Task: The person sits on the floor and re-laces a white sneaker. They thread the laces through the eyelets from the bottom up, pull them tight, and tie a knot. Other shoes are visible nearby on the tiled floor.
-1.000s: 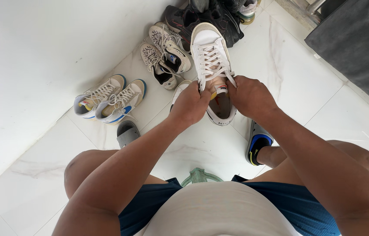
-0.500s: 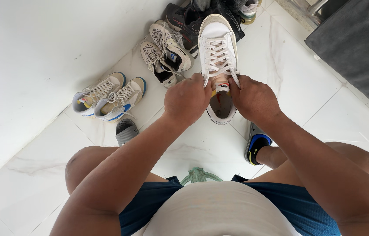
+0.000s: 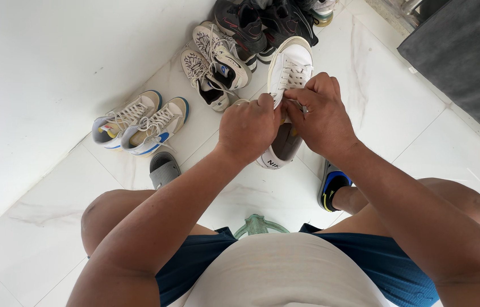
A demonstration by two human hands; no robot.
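Both grips pinching laces over white sneaker (image 3: 290, 71): left hand (image 3: 249, 126) at 8 o'clock, right hand (image 3: 320, 113) at 4; toe toward 12.

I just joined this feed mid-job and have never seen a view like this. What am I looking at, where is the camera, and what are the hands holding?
There is no machine: a seated person works with two bare hands, and the one camera sits on their head, looking down. The left hand and right hand together grip a white low-top lace-up sneaker, fingers pinching at its laces. On the white marble tile floor lie a cream-and-blue pair of sneakers, a white patterned pair, dark shoes and a grey slide sandal. A grey mat lies at the right.
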